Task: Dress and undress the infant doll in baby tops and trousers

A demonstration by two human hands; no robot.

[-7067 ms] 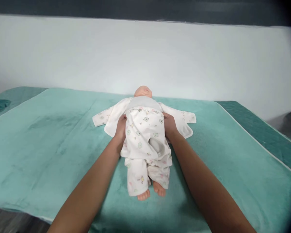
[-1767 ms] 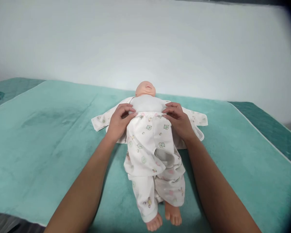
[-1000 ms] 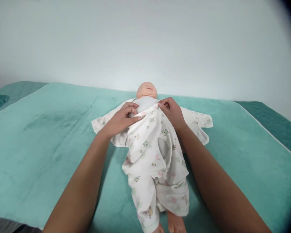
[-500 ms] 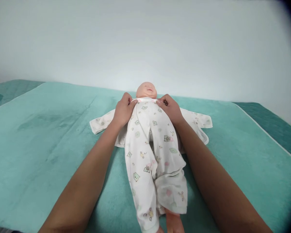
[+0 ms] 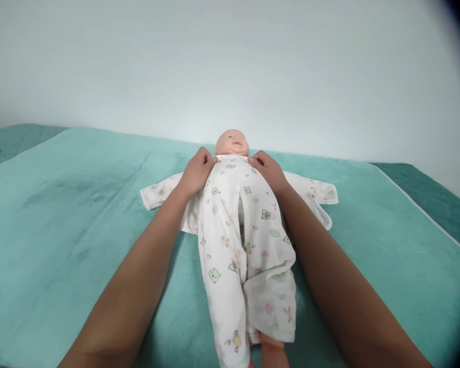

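left hand (image 5: 199, 169), right hand (image 5: 267, 170), both pinching printed trousers (image 5: 222, 230) at top, doll (image 5: 232, 142) underneath

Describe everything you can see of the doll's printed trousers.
The trousers are white, soft-looking cloth printed with green bear faces and small pink and yellow figures. They lie over the doll, waistband just below its chin, pinched at either side by the left hand and right hand. A slit opens at the crotch; the leg on the picture's right is bunched.
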